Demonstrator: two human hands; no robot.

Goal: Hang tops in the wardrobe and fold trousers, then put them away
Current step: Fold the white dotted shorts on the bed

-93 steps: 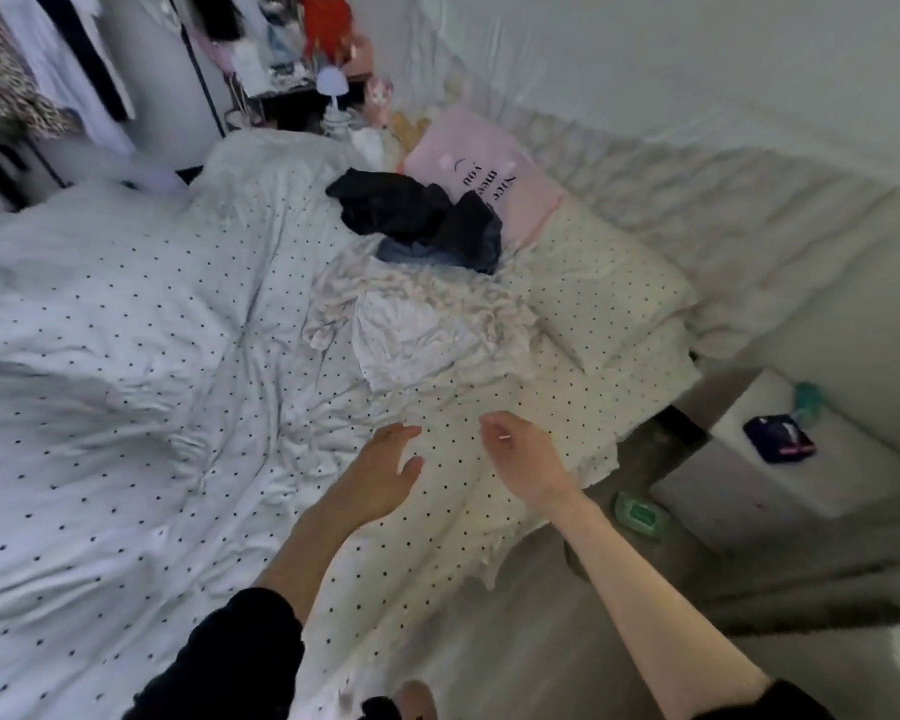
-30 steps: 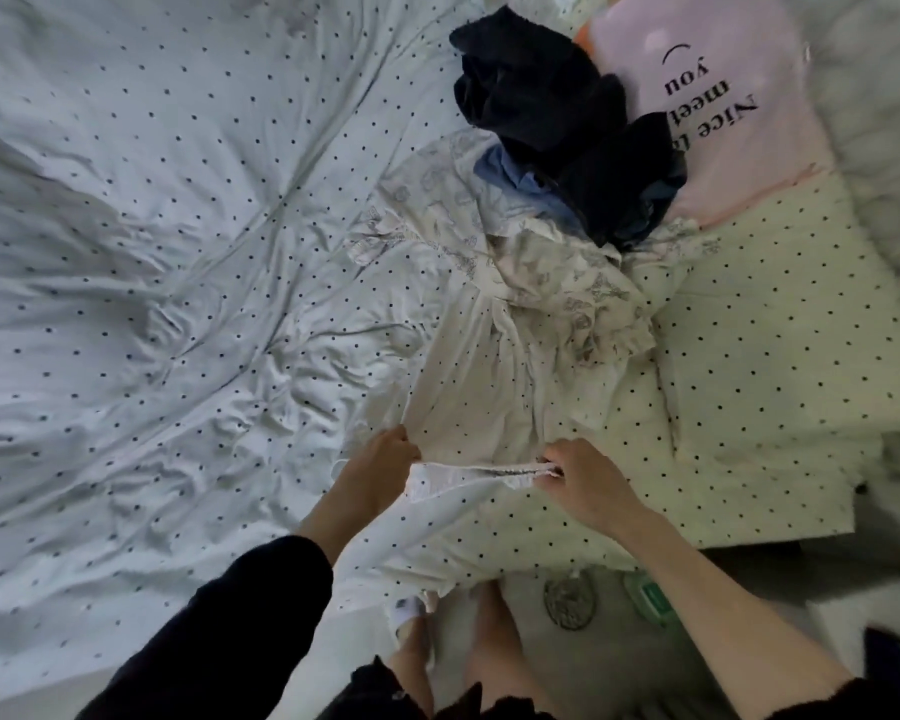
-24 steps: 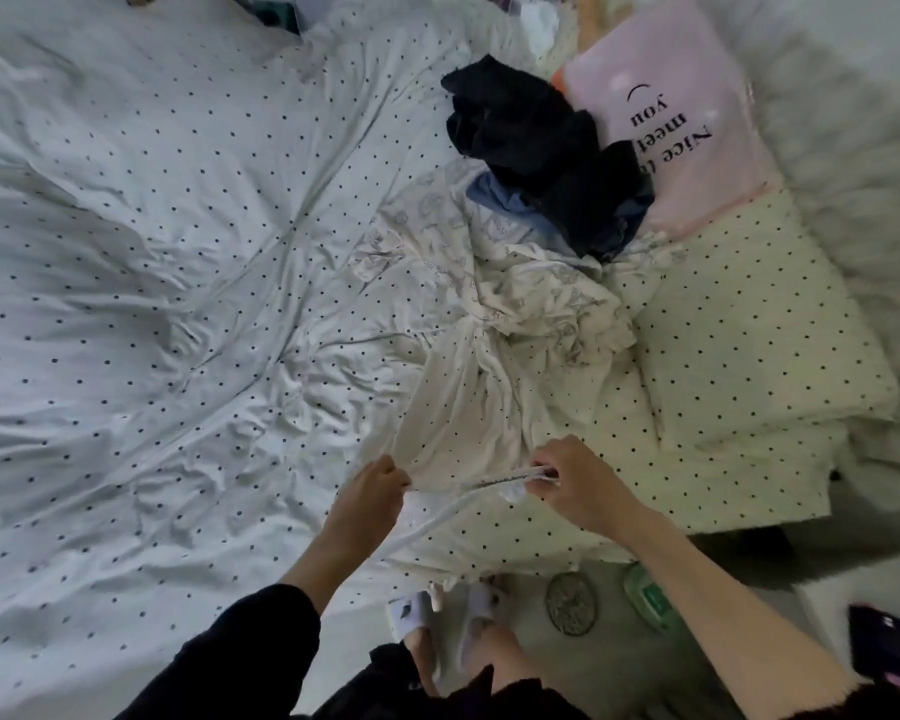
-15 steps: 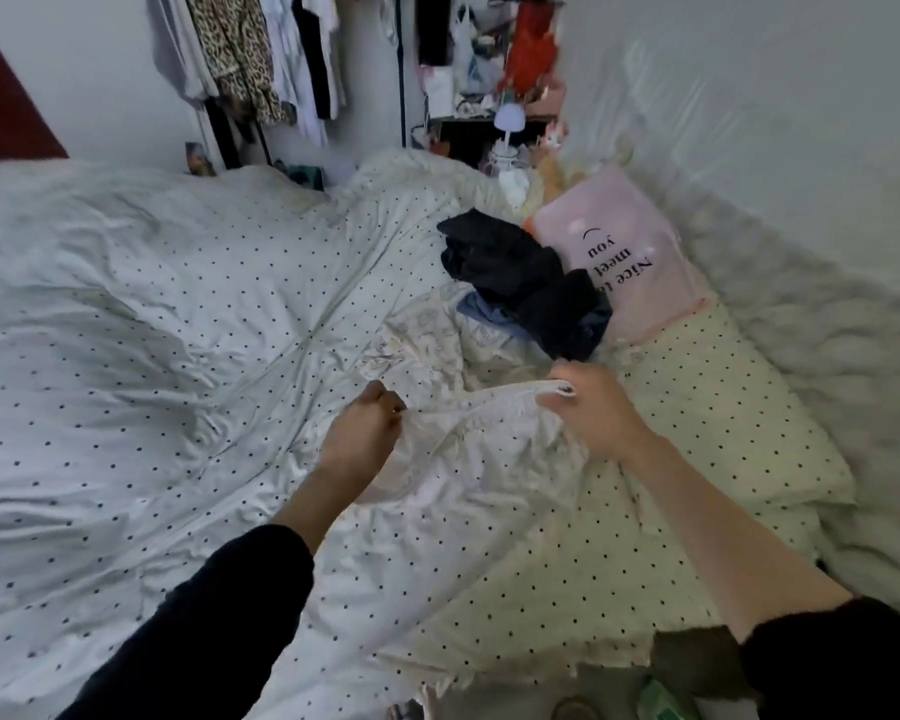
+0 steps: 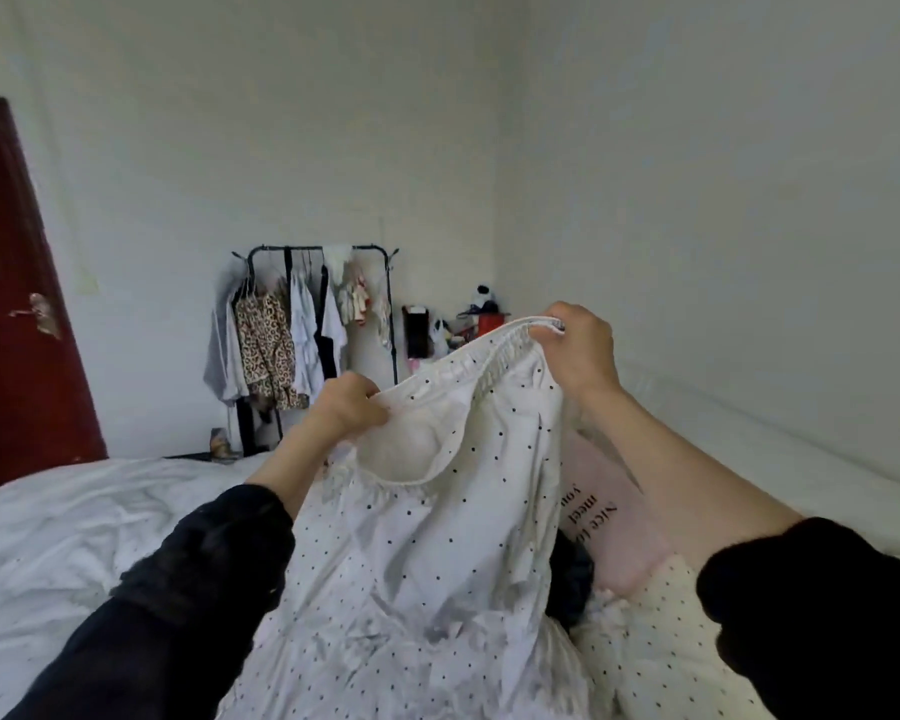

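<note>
Trousers held up over bed | left hand, right hand fingers clamped on waistband | advice: keep band taut, shake legs straight, then fold.

Two bare forearms, black sleeves pushed up — loose, bunched cuffs

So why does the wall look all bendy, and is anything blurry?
Head view: the wide-angle lens bows the door and wall corner near the edges; light is soft and dim, no hard shadows or glare; the left hand and right hand gripping the dotted garment look fairly sharp, while the clothes rack is small and soft.
</note>
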